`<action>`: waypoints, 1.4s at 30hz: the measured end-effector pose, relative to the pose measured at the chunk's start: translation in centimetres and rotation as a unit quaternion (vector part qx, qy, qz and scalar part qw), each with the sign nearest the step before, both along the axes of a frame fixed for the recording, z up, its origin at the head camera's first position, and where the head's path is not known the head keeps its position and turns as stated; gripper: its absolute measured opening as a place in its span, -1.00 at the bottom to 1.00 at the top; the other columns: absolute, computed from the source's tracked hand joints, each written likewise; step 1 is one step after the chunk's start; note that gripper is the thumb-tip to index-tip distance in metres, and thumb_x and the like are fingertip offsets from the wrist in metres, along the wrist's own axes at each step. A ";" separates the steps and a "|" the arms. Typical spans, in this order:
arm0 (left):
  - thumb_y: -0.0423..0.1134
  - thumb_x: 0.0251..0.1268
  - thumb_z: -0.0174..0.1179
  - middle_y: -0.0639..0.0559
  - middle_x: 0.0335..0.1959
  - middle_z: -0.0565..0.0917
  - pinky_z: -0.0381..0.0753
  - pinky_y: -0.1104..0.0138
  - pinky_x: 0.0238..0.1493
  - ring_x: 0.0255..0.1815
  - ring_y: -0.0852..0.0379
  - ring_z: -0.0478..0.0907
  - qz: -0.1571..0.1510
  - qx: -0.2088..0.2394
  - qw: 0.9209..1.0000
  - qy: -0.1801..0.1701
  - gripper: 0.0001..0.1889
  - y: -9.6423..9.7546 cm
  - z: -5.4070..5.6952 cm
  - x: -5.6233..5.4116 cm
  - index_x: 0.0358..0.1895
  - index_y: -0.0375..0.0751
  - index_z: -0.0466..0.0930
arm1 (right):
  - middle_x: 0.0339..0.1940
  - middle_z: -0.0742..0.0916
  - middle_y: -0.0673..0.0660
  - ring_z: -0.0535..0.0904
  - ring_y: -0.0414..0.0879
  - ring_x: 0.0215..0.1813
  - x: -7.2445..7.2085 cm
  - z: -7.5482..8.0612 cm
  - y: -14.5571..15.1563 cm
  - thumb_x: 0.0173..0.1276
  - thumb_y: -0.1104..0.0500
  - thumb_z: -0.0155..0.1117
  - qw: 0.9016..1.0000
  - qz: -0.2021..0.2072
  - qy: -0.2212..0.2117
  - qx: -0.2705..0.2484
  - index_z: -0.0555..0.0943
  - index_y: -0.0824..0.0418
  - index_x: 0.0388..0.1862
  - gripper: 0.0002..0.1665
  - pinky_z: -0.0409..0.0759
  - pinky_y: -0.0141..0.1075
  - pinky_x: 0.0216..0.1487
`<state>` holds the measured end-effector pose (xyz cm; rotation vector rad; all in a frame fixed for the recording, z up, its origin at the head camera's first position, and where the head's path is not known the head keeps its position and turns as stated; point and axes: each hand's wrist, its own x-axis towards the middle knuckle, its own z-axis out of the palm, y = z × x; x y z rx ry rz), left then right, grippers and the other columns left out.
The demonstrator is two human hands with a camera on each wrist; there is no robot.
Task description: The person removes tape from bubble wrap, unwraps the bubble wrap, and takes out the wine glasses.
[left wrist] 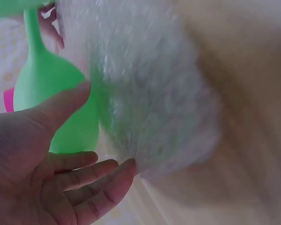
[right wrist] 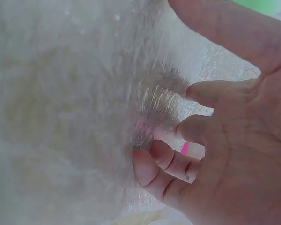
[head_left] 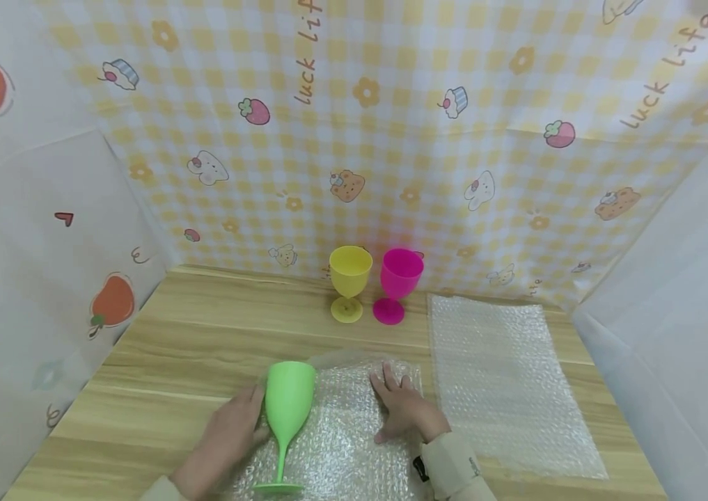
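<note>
A green plastic goblet point(head_left: 289, 400) lies on its side at the left part of a bubble wrap sheet point(head_left: 354, 431), its rim pointing away from me and its foot toward me. My left hand point(head_left: 231, 431) is at the goblet's left side. In the left wrist view, the thumb point(left wrist: 68, 105) overlaps the goblet's bowl point(left wrist: 51, 89), and loosely bent fingers reach to the edge of the bubble wrap point(left wrist: 145, 84). My right hand point(head_left: 406, 410) rests on the sheet's right part with fingers spread. Its fingertips touch the wrap point(right wrist: 75, 117) in the right wrist view.
A yellow goblet point(head_left: 350, 275) and a magenta goblet point(head_left: 400, 275) stand upright side by side at the back of the wooden table point(head_left: 184, 334). Another bubble wrap sheet point(head_left: 504, 376) lies flat on the right. Patterned cloth point(head_left: 366, 139) hangs behind the table.
</note>
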<state>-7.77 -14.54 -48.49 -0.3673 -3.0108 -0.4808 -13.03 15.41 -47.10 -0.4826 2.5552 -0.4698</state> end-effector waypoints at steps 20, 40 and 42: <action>0.00 -0.51 0.51 -0.64 0.21 0.23 0.49 -0.16 0.03 0.05 -0.49 0.39 -0.006 0.048 0.982 -0.181 0.25 -0.1 0.6 -4.0 0.39 -0.44 0.02 | 0.48 0.13 0.32 0.15 0.34 0.39 1.3 0.2 -2.3 -0.23 0.23 0.49 0.990 -0.023 0.074 0.119 0.13 0.26 0.43 0.18 0.29 0.13 0.31; -0.26 -0.04 0.32 -0.12 -0.32 0.52 0.55 0.25 -0.37 -0.36 0.04 0.45 -0.135 0.167 0.924 -0.316 -0.56 -1.8 3.4 -3.6 -0.09 -0.43 0.47 | 0.42 0.27 0.31 0.34 0.19 0.27 1.7 -0.3 -3.7 -0.16 0.19 0.45 0.970 -0.004 0.137 0.200 0.23 0.30 0.36 0.04 0.46 0.04 0.14; -0.18 0.12 0.25 -0.01 -0.47 0.51 0.46 0.42 -0.49 -0.49 0.17 0.39 -0.188 0.211 0.888 -0.362 -0.69 -1.9 3.6 -3.3 -0.27 -0.43 0.51 | 0.39 0.30 0.30 0.36 0.19 0.22 1.6 -0.5 -3.6 -0.21 0.17 0.50 0.970 -0.017 0.142 0.195 0.26 0.30 0.31 0.04 0.48 0.05 0.11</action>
